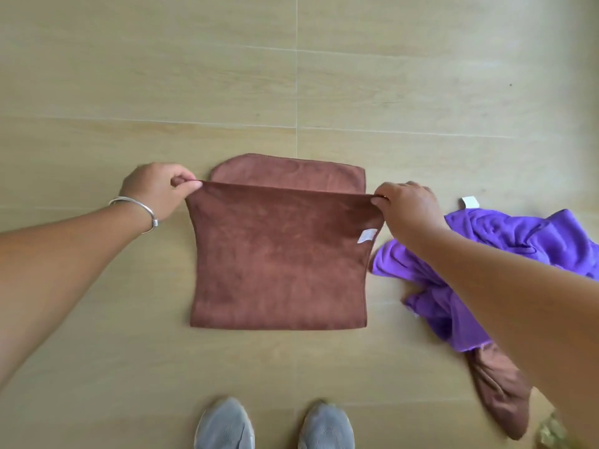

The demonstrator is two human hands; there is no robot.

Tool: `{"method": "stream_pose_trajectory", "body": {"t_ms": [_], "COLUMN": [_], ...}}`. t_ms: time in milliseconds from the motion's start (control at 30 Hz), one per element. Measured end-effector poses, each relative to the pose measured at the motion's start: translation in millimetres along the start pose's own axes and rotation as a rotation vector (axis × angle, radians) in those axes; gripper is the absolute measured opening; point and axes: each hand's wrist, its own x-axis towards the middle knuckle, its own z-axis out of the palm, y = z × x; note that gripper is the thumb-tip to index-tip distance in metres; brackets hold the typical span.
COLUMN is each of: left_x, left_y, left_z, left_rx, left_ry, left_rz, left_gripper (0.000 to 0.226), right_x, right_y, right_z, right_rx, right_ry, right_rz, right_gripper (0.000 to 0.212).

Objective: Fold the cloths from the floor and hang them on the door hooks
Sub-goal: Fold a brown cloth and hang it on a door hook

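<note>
A brown cloth (278, 264) lies on the wooden floor in front of my feet, its near half doubled over the far half. My left hand (155, 189) pinches the left corner of the upper layer's edge. My right hand (408, 202) pinches the right corner of that same edge, which is stretched taut between both hands a little short of the far edge. A white label (367, 235) shows at the cloth's right side. No door or hooks are in view.
A crumpled purple cloth (505, 247) lies on the floor to the right, partly under my right forearm. Another brown cloth (499, 387) lies bunched below it. My grey shoes (275, 426) stand at the bottom. Pale floorboards (291, 76) stretch beyond.
</note>
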Motion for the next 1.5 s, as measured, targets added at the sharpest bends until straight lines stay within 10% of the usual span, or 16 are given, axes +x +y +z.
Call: {"method": "stream_pose_trajectory", "body": {"t_ms": [333, 467, 667, 1167, 1500], "left_x": [119, 96, -25, -109, -121], "left_y": [-25, -6, 9, -56, -80], "left_z": [65, 77, 117, 143, 129], "left_rx": [0.09, 0.127, 0.39, 0.608, 0.491], "left_ry": [0.098, 0.207, 0.022, -0.185, -0.149], "left_rz": [0.096, 0.121, 0.676, 0.888, 1.061], "left_gripper": [0.006, 0.04, 0.064, 0.091, 0.03], "right_x": [138, 114, 9, -66, -101], "right_y": [18, 3, -34, -8, -2], "right_z": [88, 99, 124, 166, 184], "right_rx": [0.028, 0.068, -0.024, -0.18, -0.288], "right_ry": [0.179, 0.243, 0.152, -0.061, -0.013], "right_rz": [0.115, 0.144, -0.451, -0.809, -0.817], "right_gripper": [0.021, 0.036, 0.05, 0.068, 0.061]}}
